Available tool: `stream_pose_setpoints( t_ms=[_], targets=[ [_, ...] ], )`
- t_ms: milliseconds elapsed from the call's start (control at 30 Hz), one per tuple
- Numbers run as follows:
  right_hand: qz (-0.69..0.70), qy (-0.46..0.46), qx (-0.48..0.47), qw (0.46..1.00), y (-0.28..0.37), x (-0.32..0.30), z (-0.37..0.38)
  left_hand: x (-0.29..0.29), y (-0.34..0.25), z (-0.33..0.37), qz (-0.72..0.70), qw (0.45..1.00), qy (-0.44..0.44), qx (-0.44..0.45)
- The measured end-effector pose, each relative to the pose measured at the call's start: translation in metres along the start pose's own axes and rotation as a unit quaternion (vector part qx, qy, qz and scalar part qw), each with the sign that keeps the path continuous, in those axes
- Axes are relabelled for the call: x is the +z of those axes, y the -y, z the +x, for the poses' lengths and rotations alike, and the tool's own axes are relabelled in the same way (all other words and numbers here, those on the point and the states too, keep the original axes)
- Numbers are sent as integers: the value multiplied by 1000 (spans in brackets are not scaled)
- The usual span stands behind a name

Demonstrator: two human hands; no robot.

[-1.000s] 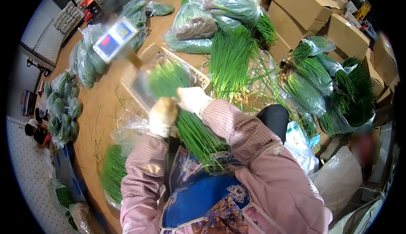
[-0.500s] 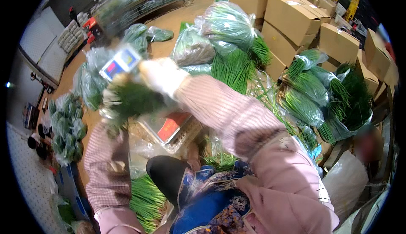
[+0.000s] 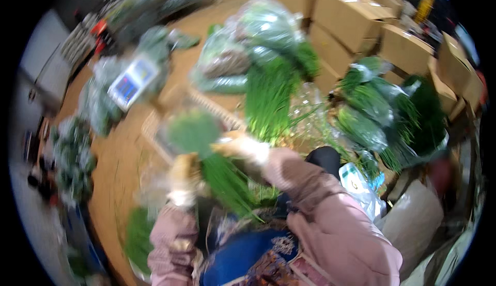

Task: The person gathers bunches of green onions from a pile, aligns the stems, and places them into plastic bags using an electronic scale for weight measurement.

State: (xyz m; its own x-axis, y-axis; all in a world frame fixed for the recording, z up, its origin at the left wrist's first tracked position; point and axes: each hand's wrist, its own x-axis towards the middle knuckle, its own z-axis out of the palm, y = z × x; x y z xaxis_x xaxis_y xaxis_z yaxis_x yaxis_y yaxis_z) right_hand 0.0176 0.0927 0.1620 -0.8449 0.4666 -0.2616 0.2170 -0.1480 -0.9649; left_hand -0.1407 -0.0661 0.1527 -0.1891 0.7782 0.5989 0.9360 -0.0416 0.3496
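In front of my lap, a bunch of long green chives slants down toward my apron, its paler end blurred and pointing away from me. My gloved left hand grips its left side, with the fingers partly hidden. From the right, my gloved right hand is closed around the other side. Beyond the hands stands a weighing scale with a raised white and blue display. Motion blur and the chives hide most of its platform. A pale crate shows its rim around that spot.
Loose chives and bagged greens lie ahead. More bagged bunches sit at the right, near cardboard boxes. Several bags line the left floor. Another chive pile is by my left forearm.
Both hands have come down and closer to me with the chives, from beside the display to before my lap. The bunch has swung to trail toward me, and the view has shifted slightly.
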Motion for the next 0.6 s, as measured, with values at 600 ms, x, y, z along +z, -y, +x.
stream_pose_setpoints(
  t_ms=[600],
  targets=[
    [758,-390,-7,523,-105,-48,14,-33,29,-136,-666,434,-273,-543]
  ],
)
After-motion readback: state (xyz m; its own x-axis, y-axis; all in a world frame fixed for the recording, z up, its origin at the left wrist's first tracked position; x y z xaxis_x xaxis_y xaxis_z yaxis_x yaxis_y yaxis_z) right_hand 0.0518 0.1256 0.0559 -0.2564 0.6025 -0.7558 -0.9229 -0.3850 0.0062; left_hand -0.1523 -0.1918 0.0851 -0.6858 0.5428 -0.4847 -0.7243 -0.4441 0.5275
